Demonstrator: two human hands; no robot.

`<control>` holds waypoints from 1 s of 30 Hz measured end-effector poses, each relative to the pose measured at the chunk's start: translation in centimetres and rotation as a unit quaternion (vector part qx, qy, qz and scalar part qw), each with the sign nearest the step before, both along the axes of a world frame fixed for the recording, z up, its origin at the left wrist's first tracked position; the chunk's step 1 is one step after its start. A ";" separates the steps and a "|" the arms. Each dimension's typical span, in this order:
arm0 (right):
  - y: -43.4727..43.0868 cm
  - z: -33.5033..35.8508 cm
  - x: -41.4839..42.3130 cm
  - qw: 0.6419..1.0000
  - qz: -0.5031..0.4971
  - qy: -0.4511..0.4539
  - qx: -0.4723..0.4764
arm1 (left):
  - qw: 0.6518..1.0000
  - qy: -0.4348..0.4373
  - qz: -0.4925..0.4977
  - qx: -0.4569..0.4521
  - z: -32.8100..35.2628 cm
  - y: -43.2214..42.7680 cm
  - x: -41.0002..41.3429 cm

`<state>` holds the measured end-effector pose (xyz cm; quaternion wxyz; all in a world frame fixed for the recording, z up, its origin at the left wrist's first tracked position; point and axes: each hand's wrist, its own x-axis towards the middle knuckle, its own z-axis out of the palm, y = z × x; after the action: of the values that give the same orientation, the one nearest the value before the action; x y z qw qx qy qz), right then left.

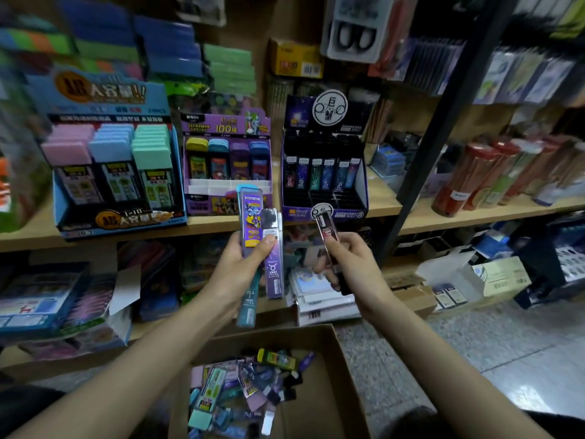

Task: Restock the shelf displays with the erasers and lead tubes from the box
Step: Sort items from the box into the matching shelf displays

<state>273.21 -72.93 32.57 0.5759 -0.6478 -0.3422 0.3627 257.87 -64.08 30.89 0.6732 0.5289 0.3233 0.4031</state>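
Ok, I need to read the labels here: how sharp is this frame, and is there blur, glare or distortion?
Head view: sharpest mid-frame, at the lead tubes in the left hand and right hand; edges smear, worst top left; wide angle bows the shelf board; glare on the floor, lower right.

On the shelf three displays stand almost side by side, with only narrow gaps between them. The purple lead tube display has open white compartments along its front, and the black lead tube display has open front slots. The blue eraser display is filled. A black upright post bars the right. The left hand with its fanned lead tubes and the right hand with a dark red lead tube hover in open air above the open cardboard box.
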 end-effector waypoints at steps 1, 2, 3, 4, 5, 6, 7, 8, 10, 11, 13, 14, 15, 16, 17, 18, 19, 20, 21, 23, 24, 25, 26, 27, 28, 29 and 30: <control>0.2 0.6 0.8 1.000 -0.002 -0.006 -0.019 | 1.000 0.000 0.001 0.012 0.6 0.7 0.0; 0.4 1.3 1.6 0.999 -0.001 -0.012 -0.036 | 1.000 0.001 0.002 0.023 1.3 1.3 0.0; 0.5 2.0 2.4 0.998 0.003 -0.024 -0.050 | 0.999 0.003 0.004 0.032 1.8 2.0 0.0; 0.6 2.6 3.2 0.997 0.007 -0.040 -0.058 | 0.999 0.002 0.005 0.038 2.4 2.6 0.1; 0.7 3.2 4.1 0.996 0.010 -0.063 -0.059 | 0.999 -0.002 0.004 0.043 2.8 3.1 0.1; 0.8 3.7 4.9 0.994 0.011 -0.090 -0.053 | 0.999 -0.005 0.003 0.048 3.1 3.6 0.2; 1.0 4.2 5.8 0.992 0.007 -0.121 -0.046 | 0.999 -0.007 0.002 0.051 3.4 4.0 0.3; 1.2 4.6 6.6 0.988 -0.006 -0.151 -0.041 | 0.999 -0.010 0.002 0.052 3.6 4.3 0.5; 1.7 5.6 8.5 0.978 -0.051 -0.200 -0.023 | 0.998 -0.023 0.008 0.051 3.8 4.7 0.9; 1.9 6.2 9.4 0.973 -0.067 -0.221 -0.013 | 0.998 -0.026 0.009 0.049 3.8 4.9 1.2; 2.6 7.4 11.2 0.963 -0.076 -0.257 -0.008 | 0.998 -0.022 0.002 0.050 4.0 5.1 1.7; 3.1 8.0 12.1 0.960 -0.071 -0.271 -0.010 | 0.998 -0.021 -0.001 0.056 4.0 5.2 1.9; 3.7 8.6 12.9 0.958 -0.062 -0.281 -0.013 | 0.998 -0.023 -0.003 0.064 4.1 5.3 2.1; 4.3 9.1 13.6 0.956 -0.052 -0.290 -0.020 | 0.997 -0.026 -0.006 0.072 4.1 5.4 2.3; 5.0 9.5 14.3 0.952 -0.043 -0.301 -0.029 | 0.997 -0.028 -0.008 0.077 4.1 5.5 2.4; 5.7 9.9 14.8 0.947 -0.032 -0.318 -0.041 | 0.996 -0.029 -0.010 0.081 4.1 5.6 2.4; 6.3 10.1 15.2 0.939 -0.019 -0.340 -0.052 | 0.996 -0.031 -0.010 0.083 4.1 5.7 2.5; 7.0 10.3 15.5 0.929 -0.004 -0.365 -0.060 | 0.996 -0.032 -0.010 0.082 4.1 5.9 2.5; 7.6 10.5 15.8 0.917 0.011 -0.393 -0.067 | 0.996 -0.033 -0.009 0.081 4.1 6.0 2.5; 8.8 10.5 16.2 0.887 0.036 -0.453 -0.078 | 0.996 -0.033 -0.007 0.081 4.2 6.2 2.6; 9.2 10.5 16.2 0.874 0.049 -0.477 -0.085 | 0.996 -0.032 -0.007 0.083 4.3 6.2 2.6; 9.6 10.5 16.3 0.862 0.062 -0.495 -0.093 | 0.996 -0.031 -0.008 0.084 4.3 6.2 2.6; 10.0 10.5 16.3 0.852 0.075 -0.508 -0.100 | 0.996 -0.031 -0.008 0.084 4.3 6.2 2.6; 10.3 10.5 16.4 0.844 0.090 -0.518 -0.109 | 0.996 -0.030 -0.009 0.083 4.3 6.2 2.6; 10.5 10.6 16.5 0.838 0.105 -0.522 -0.117 | 0.996 -0.028 -0.010 0.083 4.3 6.2 2.6; 10.7 10.8 16.5 0.834 0.123 -0.523 -0.125 | 0.996 -0.028 -0.010 0.083 4.3 6.1 2.6; 10.9 11.1 16.6 0.832 0.143 -0.519 -0.133 | 0.996 -0.029 -0.010 0.082 4.3 6.1 2.6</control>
<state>289.83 -62.04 43.62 0.1634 -0.7551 -0.6279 0.0937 260.43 -57.98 35.22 0.6408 0.5736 0.2644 0.4364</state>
